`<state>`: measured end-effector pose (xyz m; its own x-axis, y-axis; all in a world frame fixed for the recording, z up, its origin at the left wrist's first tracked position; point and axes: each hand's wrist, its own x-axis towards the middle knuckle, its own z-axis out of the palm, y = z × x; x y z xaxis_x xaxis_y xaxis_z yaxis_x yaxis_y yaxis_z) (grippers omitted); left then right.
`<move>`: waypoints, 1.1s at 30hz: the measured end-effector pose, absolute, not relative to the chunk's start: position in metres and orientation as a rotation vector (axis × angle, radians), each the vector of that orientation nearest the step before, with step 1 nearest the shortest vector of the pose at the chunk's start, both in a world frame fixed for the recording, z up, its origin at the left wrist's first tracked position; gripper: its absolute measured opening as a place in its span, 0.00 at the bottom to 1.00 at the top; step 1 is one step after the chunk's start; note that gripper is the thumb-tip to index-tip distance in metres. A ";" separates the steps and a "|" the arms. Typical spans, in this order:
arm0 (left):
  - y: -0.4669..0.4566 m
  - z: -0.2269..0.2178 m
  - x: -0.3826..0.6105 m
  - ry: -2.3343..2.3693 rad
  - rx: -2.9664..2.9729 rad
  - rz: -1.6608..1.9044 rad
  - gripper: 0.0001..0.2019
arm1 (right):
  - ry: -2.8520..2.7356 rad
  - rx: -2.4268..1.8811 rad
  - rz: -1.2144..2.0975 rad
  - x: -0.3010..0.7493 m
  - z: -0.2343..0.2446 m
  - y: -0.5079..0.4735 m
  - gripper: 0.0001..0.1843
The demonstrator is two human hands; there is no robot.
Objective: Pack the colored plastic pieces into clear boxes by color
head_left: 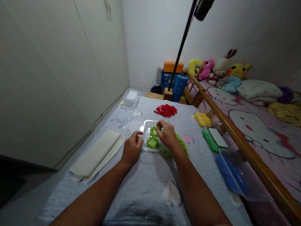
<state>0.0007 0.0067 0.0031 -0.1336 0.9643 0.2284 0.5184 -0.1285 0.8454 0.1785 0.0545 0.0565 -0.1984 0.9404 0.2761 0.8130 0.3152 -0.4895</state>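
Observation:
A small clear plastic container [147, 125] sits on the blue patterned sheet in front of me, with green toy pieces [152, 142] stacked inside it. My right hand [167, 135] is over the container, its fingers pinched on a green piece [157, 128] at the top of the stack. A loose heap of green pieces [182, 145] lies just under and to the right of that hand. Curled at the container's left edge, my left hand [132, 147] has its thumb and fingers close to the rim.
A red pile [166, 110] and a yellow pile [203, 119] lie farther back. A clear lid [129, 125] and another container [131, 96] are at the left, folded cloth [97, 153] nearer. A bin with blue pieces [229, 174] and a wooden bed rail [246, 150] stand right.

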 end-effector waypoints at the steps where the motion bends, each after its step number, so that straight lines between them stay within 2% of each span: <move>1: 0.007 0.003 0.001 1.657 1.653 1.197 0.14 | -2.066 -1.566 0.252 0.174 0.054 0.053 0.09; 6: 0.007 0.003 0.001 1.649 1.659 1.206 0.13 | -2.000 -1.638 0.116 0.159 0.036 0.055 0.07; 12: 0.007 0.002 0.000 1.645 1.671 1.191 0.13 | -1.890 -1.693 0.169 0.174 0.035 0.067 0.15; 19: 0.006 0.001 0.000 1.643 1.670 1.192 0.13 | -2.004 -2.034 0.241 0.241 0.047 0.075 0.08; 23: 0.006 -0.001 0.000 1.658 1.680 1.207 0.13 | -2.266 -2.096 0.344 0.246 0.043 0.071 0.17; 27: 0.007 -0.002 0.000 1.681 1.667 1.221 0.13 | -2.402 -2.122 0.295 0.234 0.039 0.067 0.26; 33: 0.009 -0.002 0.000 1.689 1.641 1.257 0.13 | -2.435 -2.102 0.223 0.228 0.039 0.067 0.25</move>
<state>-0.0003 0.0094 -0.0024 -0.1761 0.9496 0.2594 0.5213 -0.1336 0.8429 0.2282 0.0672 0.0394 -0.1480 0.9771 -0.1526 0.9886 0.1420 -0.0499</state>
